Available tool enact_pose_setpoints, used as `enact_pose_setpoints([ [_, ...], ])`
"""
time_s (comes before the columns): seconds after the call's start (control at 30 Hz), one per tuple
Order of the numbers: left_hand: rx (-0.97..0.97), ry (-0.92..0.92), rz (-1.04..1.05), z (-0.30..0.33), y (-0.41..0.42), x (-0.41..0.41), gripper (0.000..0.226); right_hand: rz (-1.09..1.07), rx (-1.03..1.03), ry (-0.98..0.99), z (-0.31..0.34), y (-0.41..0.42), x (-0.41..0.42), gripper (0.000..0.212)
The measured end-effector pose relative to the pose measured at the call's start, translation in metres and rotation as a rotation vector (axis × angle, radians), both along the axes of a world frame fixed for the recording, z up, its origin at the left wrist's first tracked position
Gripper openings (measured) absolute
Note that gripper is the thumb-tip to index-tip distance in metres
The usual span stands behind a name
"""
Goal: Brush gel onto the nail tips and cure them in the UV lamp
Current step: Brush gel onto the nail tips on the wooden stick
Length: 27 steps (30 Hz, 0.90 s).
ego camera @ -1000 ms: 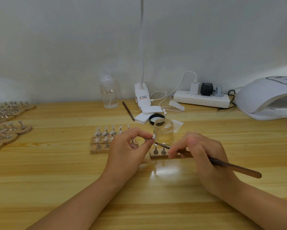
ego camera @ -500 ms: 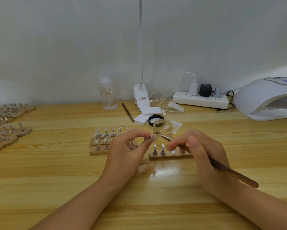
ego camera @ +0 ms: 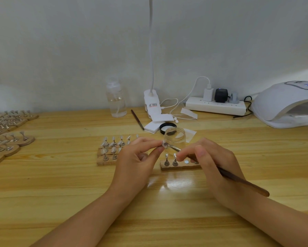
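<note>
My left hand pinches a small nail tip on its metal stand between thumb and forefinger, raised above the table. My right hand grips a long brown brush, and the bristle end touches the held nail tip. Just behind stands an open clear gel jar. Below the hands lies a small wooden holder with two nail tips on stands. A second wooden holder with several nail tips sits to the left. The white UV lamp is at the far right.
Several more wooden holders with nail stands lie at the left edge. At the back stand a clear pump bottle, a clip lamp base, a power strip, a spare brush, white pads and the black jar lid.
Both hands rose slightly and the brush tip moved up from beside the nail tip onto it. The small wooden holder below is now more exposed.
</note>
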<state>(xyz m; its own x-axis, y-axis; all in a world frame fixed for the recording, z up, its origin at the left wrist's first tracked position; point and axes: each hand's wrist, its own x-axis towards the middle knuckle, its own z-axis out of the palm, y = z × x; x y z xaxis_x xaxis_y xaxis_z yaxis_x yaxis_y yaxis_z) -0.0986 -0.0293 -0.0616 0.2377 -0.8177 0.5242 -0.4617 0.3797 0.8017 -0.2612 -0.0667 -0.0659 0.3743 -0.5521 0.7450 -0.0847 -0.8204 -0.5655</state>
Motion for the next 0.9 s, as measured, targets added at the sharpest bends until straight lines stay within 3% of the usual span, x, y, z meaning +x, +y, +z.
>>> enact_pose_setpoints([
  [0.3, -0.01, -0.029, -0.014, -0.0022, -0.0005, 0.0015, 0.029, -0.056, -0.043, 0.031, 0.0007, -0.001, 0.0007, 0.033],
  [0.47, -0.003, -0.041, -0.011, -0.0016, -0.0001, 0.0009, 0.031, -0.007, -0.078, 0.016, -0.0008, 0.0003, -0.0008, 0.044],
  [0.73, -0.02, -0.11, -0.001, -0.0075, -0.0028, 0.0032, 0.028, -0.088, -0.066, 0.087, 0.0011, -0.0008, 0.0012, 0.035],
  [0.9, -0.023, -0.107, -0.001, -0.0083, -0.0034, 0.0035, 0.024, -0.052, -0.103, 0.007, 0.0011, 0.0011, -0.0015, 0.041],
])
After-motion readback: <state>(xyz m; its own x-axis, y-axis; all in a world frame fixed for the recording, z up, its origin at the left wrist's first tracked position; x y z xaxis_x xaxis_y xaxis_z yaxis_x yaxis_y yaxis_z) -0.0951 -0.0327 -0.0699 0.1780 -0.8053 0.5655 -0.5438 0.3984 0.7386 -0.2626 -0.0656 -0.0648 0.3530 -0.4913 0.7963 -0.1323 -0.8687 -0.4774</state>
